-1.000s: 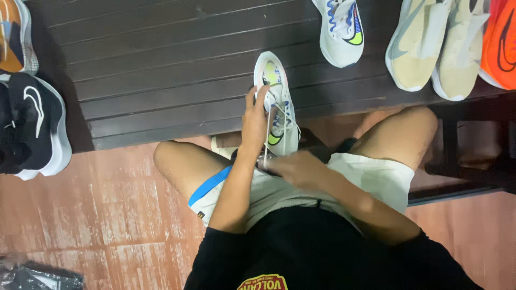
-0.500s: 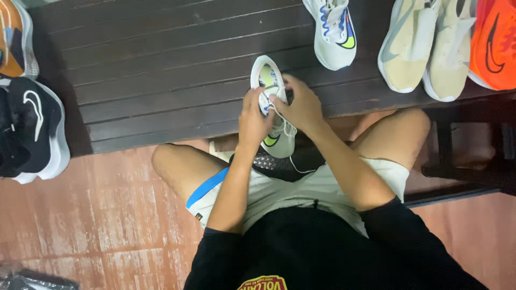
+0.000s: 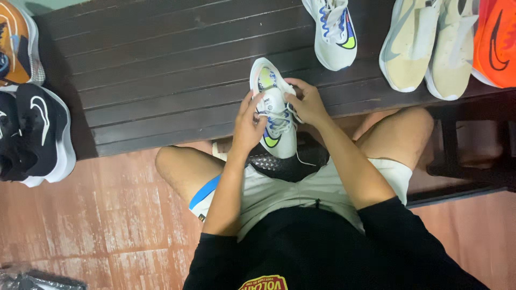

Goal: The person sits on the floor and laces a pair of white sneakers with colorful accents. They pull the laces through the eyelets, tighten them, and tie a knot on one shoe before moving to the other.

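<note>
A white running shoe (image 3: 273,115) with blue and yellow-green accents lies with its heel end on the dark wooden bench (image 3: 161,75) and its toe toward my lap. My left hand (image 3: 248,124) grips the shoe's left side near the tongue. My right hand (image 3: 305,101) pinches the white laces on its right side. A loose lace end trails down past the toe. Its matching shoe (image 3: 334,31) rests farther back on the bench.
A pair of cream shoes (image 3: 430,45) and an orange shoe (image 3: 497,43) sit at the bench's right end. A black shoe (image 3: 37,137) and an orange-and-white shoe (image 3: 19,43) lie at the left. Reddish wood floor (image 3: 107,215) lies beneath my bare knees.
My right hand rose from my lap to the shoe's laces. The shoe shifted slightly back onto the bench, and both hands now work at the lacing.
</note>
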